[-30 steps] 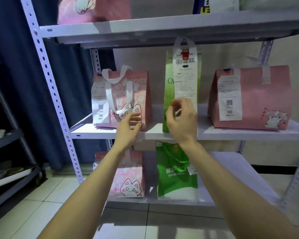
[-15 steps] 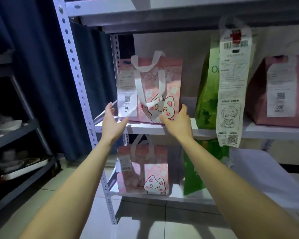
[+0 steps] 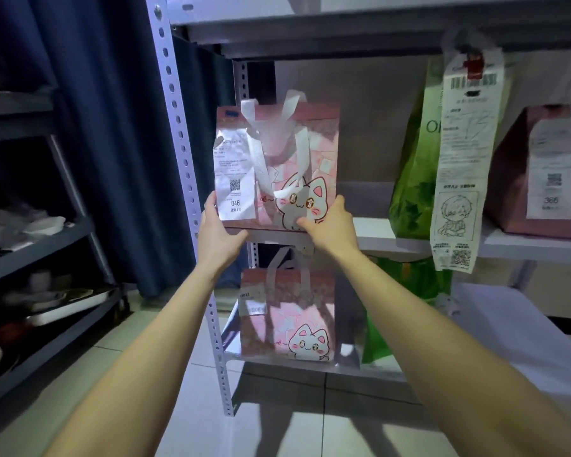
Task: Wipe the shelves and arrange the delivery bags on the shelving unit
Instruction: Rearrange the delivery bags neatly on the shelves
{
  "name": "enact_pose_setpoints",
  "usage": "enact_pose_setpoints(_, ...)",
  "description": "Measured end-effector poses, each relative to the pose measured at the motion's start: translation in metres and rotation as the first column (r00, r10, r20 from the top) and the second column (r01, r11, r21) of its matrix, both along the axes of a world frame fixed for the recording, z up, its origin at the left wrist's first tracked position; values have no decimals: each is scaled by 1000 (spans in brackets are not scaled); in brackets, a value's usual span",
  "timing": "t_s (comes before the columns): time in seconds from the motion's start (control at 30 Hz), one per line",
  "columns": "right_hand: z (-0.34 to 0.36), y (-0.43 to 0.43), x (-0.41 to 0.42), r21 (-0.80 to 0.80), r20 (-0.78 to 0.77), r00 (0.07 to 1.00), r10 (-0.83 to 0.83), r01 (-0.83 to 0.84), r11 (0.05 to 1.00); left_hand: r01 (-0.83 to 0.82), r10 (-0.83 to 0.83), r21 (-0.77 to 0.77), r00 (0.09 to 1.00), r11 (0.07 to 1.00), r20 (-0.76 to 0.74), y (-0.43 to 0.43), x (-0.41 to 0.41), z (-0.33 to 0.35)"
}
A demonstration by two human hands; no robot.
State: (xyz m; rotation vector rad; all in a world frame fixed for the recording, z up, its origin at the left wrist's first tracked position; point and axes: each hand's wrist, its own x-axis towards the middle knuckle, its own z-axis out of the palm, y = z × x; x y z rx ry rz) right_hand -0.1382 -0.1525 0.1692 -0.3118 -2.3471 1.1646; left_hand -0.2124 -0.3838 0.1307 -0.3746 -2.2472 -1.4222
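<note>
A pink cat-print delivery bag with white handles and a receipt marked 046 stands at the left end of the middle shelf. My left hand grips its lower left corner and my right hand grips its lower right corner. To its right on the same shelf stand a green bag with a long hanging receipt and another pink bag. On the shelf below sit a second pink cat bag and a green bag.
The grey perforated upright of the shelving unit rises just left of the held bag. A dark blue curtain hangs behind. A dark rack with dishes stands at the left. The floor is tiled.
My hands left the green bag's receipt, swung left, and closed on the bottom corners of the pink cat bag. The view moved left and closer to the shelf.
</note>
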Motion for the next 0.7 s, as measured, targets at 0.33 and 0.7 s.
enact_pose_setpoints(0.33, 0, 7, 0, 6, 51, 998, 29, -29, 1000, 10, -10, -30, 1000, 999, 13, -3, 3, 5)
enact_pose_setpoints(0.7, 69, 21, 25, 95, -214, 976, -49, 70, 993, -84, 70, -44, 964, 995, -258, 4, 23, 64)
